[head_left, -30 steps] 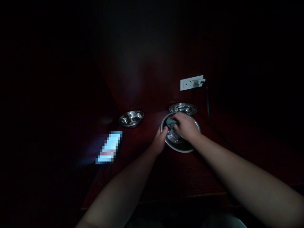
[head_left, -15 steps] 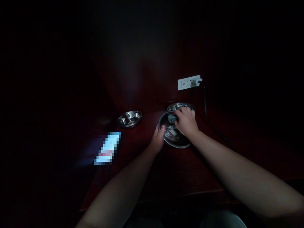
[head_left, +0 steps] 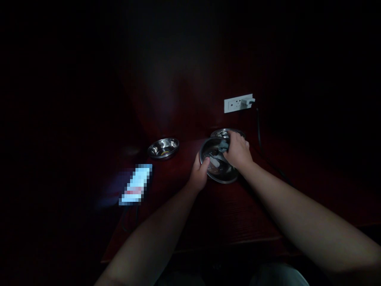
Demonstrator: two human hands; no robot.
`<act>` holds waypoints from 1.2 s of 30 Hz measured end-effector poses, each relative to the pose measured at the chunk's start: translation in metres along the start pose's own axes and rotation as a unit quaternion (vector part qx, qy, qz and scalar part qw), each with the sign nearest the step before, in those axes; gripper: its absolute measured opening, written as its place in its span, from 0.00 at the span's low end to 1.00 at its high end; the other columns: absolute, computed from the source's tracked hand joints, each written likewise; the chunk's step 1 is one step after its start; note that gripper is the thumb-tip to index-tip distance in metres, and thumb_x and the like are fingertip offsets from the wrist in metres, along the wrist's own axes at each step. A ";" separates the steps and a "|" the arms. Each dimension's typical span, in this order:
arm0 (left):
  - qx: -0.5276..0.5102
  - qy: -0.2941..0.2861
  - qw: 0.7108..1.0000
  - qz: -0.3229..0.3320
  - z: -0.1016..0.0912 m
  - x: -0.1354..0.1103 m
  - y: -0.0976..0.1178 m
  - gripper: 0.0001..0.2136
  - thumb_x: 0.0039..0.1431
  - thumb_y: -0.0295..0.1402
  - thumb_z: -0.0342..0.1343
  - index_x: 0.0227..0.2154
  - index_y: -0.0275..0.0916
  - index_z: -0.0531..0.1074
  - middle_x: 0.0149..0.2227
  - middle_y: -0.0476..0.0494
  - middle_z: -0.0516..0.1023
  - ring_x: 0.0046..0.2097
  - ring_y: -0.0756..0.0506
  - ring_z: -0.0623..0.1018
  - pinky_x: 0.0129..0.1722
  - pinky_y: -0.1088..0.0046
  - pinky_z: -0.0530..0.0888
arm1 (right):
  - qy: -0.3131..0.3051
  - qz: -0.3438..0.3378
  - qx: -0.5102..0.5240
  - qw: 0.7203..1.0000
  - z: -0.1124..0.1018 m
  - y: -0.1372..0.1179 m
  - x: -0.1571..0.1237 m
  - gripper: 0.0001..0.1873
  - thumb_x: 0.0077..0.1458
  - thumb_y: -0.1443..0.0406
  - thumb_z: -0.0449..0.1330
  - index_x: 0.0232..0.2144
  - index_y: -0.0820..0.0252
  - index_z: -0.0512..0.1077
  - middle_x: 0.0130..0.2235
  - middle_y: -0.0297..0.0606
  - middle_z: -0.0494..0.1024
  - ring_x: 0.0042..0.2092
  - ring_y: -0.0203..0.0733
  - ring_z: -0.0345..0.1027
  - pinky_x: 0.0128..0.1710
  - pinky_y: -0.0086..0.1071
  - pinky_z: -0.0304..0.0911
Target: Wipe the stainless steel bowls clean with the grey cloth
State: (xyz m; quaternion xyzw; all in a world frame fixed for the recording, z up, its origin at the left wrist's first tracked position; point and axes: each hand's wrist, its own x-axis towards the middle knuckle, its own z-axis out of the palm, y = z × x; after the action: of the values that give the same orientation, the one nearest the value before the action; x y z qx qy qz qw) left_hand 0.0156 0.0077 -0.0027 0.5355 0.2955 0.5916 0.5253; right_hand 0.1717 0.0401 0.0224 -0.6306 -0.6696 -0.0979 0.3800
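Note:
The scene is very dark. A round steel bowl point(head_left: 218, 176) lies on a dark red wooden table point(head_left: 226, 214) in front of me. My left hand point(head_left: 199, 174) grips the bowl's left rim, thumb over the edge. Inside the bowl, against its far side, my right hand point(head_left: 238, 153) is closed on a small grey cloth point(head_left: 223, 146). A second steel bowl point(head_left: 224, 132) sits just behind, partly hidden by my right hand.
A third steel bowl point(head_left: 163, 147) rests further left. A lit phone screen point(head_left: 136, 184) lies at the table's left side. A white wall socket point(head_left: 235, 104) with a plug and a black cable point(head_left: 258, 127) is behind the bowls.
My right hand has carried the cloth from the bowl's left side toward its far right side. The left hand keeps its hold on the rim.

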 end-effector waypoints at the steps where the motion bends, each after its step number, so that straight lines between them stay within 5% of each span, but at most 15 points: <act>1: 0.002 0.002 1.000 0.008 0.000 0.000 0.000 0.21 0.54 0.36 0.54 0.51 0.39 0.65 0.51 0.42 0.72 0.53 0.42 0.70 0.55 0.64 0.62 | -0.005 0.004 0.002 1.000 0.000 0.001 0.000 0.34 0.42 0.71 0.56 0.54 0.64 0.55 0.50 0.53 0.66 0.51 0.60 0.60 0.48 0.52 0.55; 11: 0.009 0.026 0.998 0.058 -0.006 -0.001 -0.001 0.23 0.50 0.30 0.54 0.52 0.41 0.63 0.51 0.44 0.71 0.52 0.43 0.69 0.55 0.67 0.62 | -0.070 0.088 0.057 0.992 0.002 0.012 0.001 0.23 0.46 0.62 0.58 0.46 0.60 0.65 0.38 0.46 0.77 0.37 0.50 0.71 0.32 0.35 0.62; 18: 0.013 0.032 0.997 0.071 -0.004 -0.002 0.001 0.24 0.50 0.29 0.54 0.53 0.41 0.62 0.51 0.43 0.70 0.53 0.43 0.68 0.55 0.67 0.61 | -0.070 0.084 0.030 0.994 0.001 0.011 0.001 0.19 0.46 0.64 0.58 0.43 0.59 0.66 0.36 0.46 0.77 0.35 0.50 0.71 0.30 0.35 0.60; 30: 0.004 0.101 0.995 0.024 -0.004 0.002 0.002 0.21 0.50 0.29 0.54 0.50 0.41 0.65 0.49 0.45 0.72 0.51 0.43 0.71 0.55 0.65 0.63 | -0.006 -0.045 0.072 0.996 0.002 0.004 -0.001 0.34 0.39 0.71 0.57 0.53 0.64 0.59 0.49 0.51 0.68 0.50 0.56 0.62 0.48 0.45 0.60; 36: -0.005 0.134 0.991 0.013 -0.003 0.005 0.002 0.20 0.49 0.29 0.53 0.47 0.40 0.66 0.47 0.45 0.74 0.49 0.44 0.72 0.53 0.67 0.65 | 0.050 -0.096 0.077 0.991 -0.005 -0.001 -0.003 0.20 0.40 0.69 0.58 0.41 0.60 0.68 0.48 0.48 0.67 0.50 0.56 0.57 0.48 0.48 0.56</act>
State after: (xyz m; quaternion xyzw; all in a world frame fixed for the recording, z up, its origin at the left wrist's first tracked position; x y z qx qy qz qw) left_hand 0.0132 0.0120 -0.0003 0.4530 0.3533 0.6662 0.4755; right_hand 0.1726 0.0351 0.0240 -0.5263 -0.7128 -0.1138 0.4495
